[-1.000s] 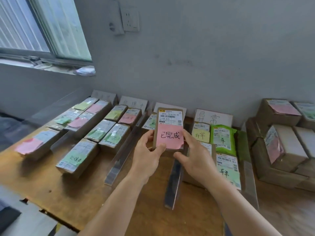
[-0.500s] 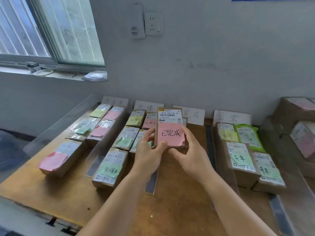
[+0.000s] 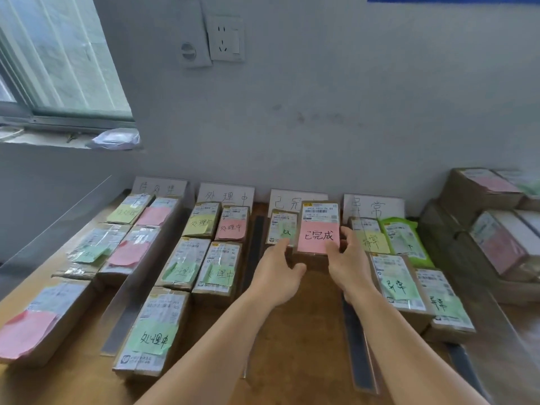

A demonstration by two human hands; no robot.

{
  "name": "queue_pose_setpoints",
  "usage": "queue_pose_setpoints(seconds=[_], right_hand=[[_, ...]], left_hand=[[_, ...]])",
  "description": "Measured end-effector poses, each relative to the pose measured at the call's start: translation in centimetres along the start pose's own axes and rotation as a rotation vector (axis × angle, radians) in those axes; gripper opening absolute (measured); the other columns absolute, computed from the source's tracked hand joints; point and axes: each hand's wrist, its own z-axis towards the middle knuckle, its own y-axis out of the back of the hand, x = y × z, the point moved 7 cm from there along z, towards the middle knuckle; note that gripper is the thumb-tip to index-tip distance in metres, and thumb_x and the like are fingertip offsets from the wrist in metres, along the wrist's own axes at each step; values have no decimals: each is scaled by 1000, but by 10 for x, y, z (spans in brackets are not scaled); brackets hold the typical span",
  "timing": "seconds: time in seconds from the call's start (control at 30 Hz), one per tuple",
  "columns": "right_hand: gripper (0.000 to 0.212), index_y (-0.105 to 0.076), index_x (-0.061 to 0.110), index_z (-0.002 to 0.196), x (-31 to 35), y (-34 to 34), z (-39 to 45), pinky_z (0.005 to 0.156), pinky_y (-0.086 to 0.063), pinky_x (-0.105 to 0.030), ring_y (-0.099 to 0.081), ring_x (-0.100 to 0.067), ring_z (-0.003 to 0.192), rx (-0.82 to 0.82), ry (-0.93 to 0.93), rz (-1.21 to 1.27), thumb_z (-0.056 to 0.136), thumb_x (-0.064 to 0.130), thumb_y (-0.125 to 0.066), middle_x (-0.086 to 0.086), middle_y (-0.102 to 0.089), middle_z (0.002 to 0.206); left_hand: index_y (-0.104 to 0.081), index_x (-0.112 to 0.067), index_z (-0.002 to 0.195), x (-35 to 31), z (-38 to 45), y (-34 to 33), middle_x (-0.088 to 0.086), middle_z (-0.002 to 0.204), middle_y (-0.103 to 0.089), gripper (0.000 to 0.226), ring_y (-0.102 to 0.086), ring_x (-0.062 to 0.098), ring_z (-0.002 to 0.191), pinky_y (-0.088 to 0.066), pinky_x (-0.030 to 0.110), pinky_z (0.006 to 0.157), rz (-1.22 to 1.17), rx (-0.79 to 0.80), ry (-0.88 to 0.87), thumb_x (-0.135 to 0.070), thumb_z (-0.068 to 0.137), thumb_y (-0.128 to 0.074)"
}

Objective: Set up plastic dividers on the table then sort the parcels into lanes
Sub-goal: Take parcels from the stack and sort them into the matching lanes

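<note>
Parcel [image 3: 318, 229]: pink-noted, third lane, beside green-noted parcel [image 3: 282, 229].
Hands: left hand [image 3: 277, 270] and right hand [image 3: 349, 258] both grip its near end.
Tip: slide it back toward sign [image 3: 287, 201], square between dividers [image 3: 254, 249].

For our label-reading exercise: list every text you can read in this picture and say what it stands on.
"处理中": second lane sign and near green note.
"已完成": pink note on the parcel that both hands hold.
"已完": third lane sign, rest hidden.
"异常": fourth lane sign and a green note.
First lane sign: too faint.
Shipping labels: too small.
</note>
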Motion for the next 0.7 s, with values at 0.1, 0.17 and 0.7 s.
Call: queue_pose_setpoints(seconds=[0.1, 0.17, 0.7], right_hand=[[46, -36, 26, 140, -24, -8, 34, 54, -40, -16, -59, -17, 102, 23, -57, -106, 96, 23, -52, -2, -58, 129], [44, -37, 26, 138, -37, -14, 53, 58, -43, -21, -58, -17, 96, 45, -82, -160, 97, 22, -50, -4, -57, 129], [69, -22, 19, 146, -65, -72, 108, 90, -48, -36, -44, -28, 122, 420, 55, -618, 88, 20, -59, -5, -20, 150]], left_hand=[[-21, -22, 151, 6, 31, -23, 3, 154, -29, 68, -43, 24, 130, -45, 28, 93, 240, 82, 27, -23, 93, -57], [-18, -19, 152, 13, 51, -36, 3, 157, -21, 71, -29, 26, 140, -35, 36, 107, 381, 109, 51, -21, 93, -57], [-13, -15, 152, 59, 126, -78, 4, 160, -5, 78, -3, 28, 146, -20, 43, 114, 834, 253, 56, -10, 89, -59]])
